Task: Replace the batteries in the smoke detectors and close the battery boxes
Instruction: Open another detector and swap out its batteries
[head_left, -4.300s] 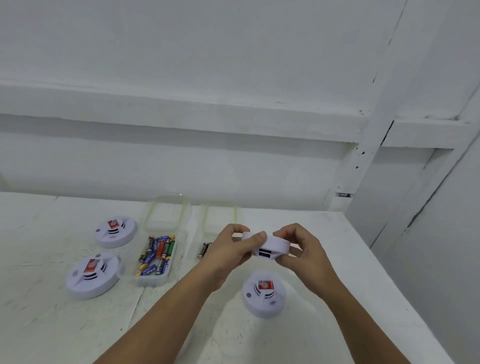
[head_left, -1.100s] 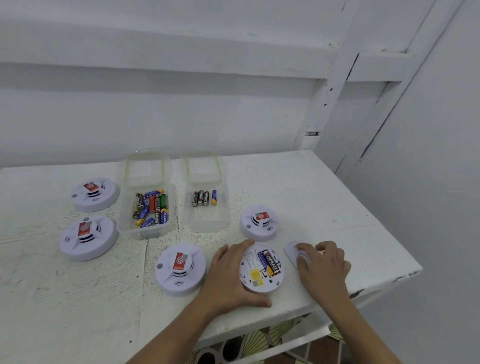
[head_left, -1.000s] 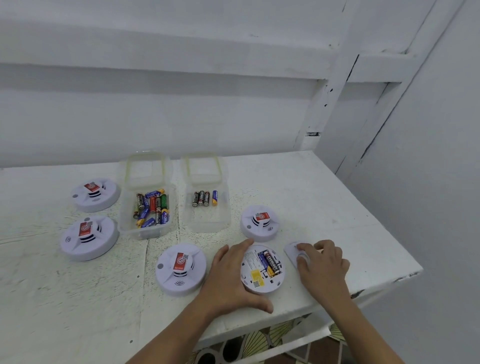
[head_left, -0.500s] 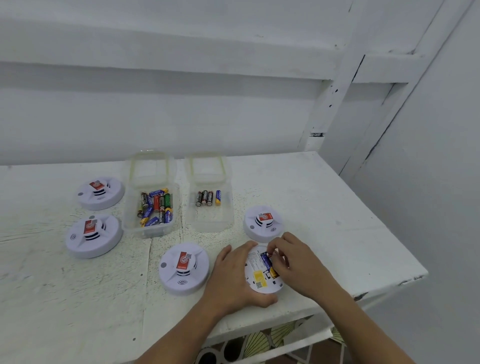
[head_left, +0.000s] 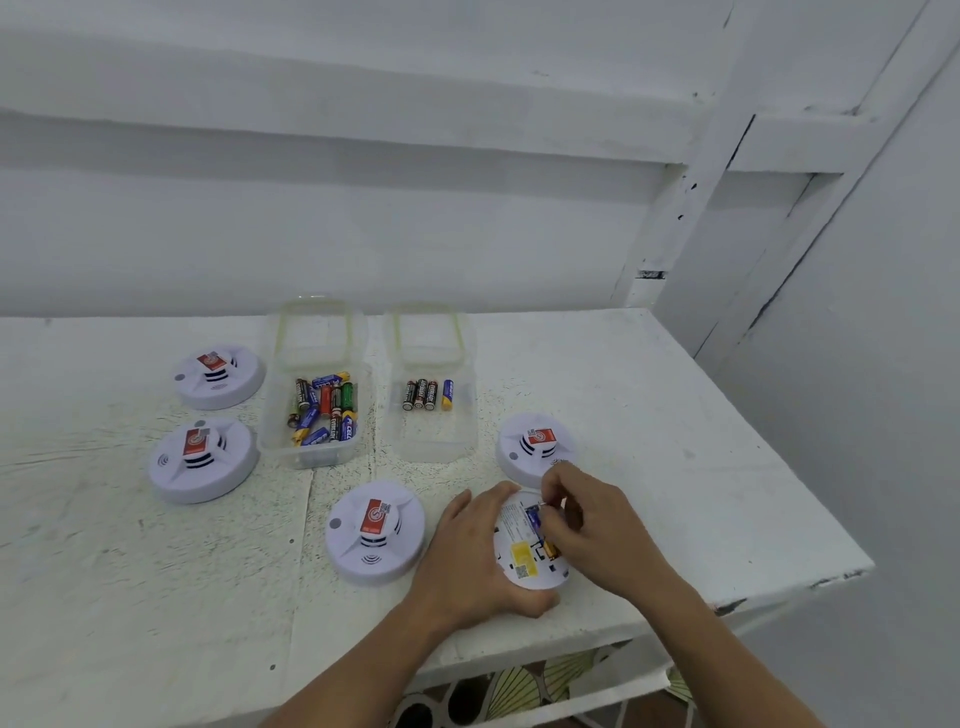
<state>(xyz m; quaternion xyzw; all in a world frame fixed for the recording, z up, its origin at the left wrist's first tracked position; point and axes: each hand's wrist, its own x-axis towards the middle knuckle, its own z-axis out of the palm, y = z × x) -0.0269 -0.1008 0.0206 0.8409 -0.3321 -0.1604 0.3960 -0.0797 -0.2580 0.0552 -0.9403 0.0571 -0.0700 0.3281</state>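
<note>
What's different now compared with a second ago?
The right hand let go of the loose cover and moved left onto the upturned detector, where it pinches at the batteries. The left hand still holds that detector; the other detectors and battery boxes have not moved.

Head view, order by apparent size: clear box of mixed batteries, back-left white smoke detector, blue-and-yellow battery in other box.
Clear plastic box of mixed batteries
Back-left white round smoke detector
Blue-and-yellow cylindrical battery
</note>
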